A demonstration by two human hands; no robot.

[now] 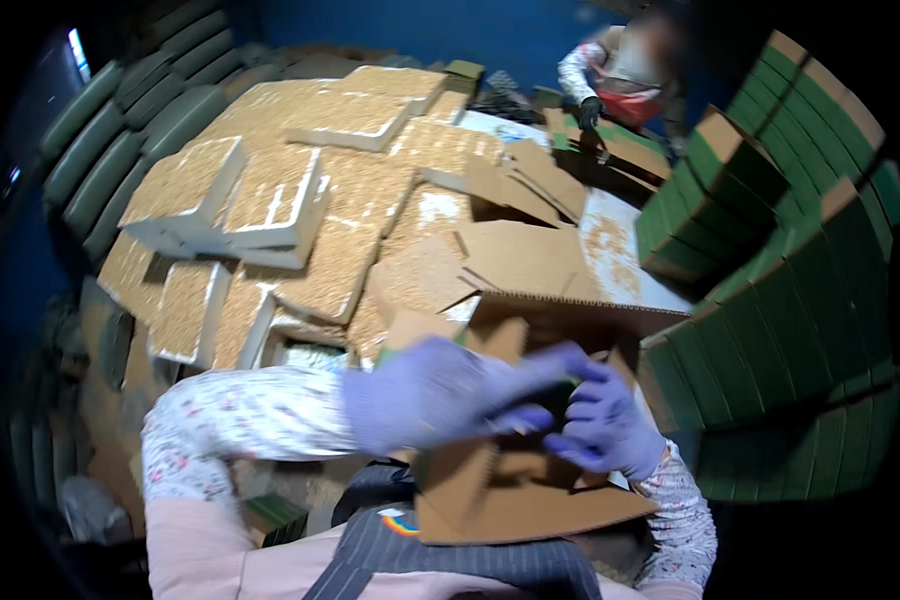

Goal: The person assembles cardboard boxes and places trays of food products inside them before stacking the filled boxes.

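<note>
A brown corrugated cardboard box (540, 517) stands against my front with its flaps up. My left hand (457, 390), in a purple knit glove, reaches across above the box and is blurred. Its fingers come near my right hand (607, 420), gloved alike, over the right side of the box. The right fingers are bent. Something dark lies between the hands, too blurred to name. Whether either hand grips it or a flap does not show. Beyond the box lie flattened cardboard pieces (525, 259).
White trays (266, 251) filled with small tan pieces cover much of the table. Green cartons (780, 322) are stacked at the right. Stuffed sacks (90, 157) are piled at the left. Across the table a person (619, 75) handles an open green carton (630, 146).
</note>
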